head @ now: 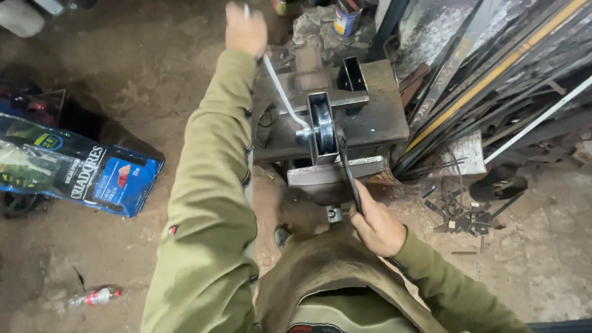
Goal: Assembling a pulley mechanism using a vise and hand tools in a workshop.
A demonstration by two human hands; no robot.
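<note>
Gripping the crank handle [280, 92] in the left hand [245, 29], right hand [377, 225] grip closed round the flat bar [349, 176].

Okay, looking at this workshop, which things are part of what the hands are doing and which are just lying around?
In use: left hand on crank handle; right hand holding flat metal strip; roller; steel stand.
Lying about: blue bag, plastic bottle, metal offcuts, leaning bars.

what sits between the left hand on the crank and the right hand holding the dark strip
In the head view, the bending machine's roller wheel sits between left hand and right hand.
</note>
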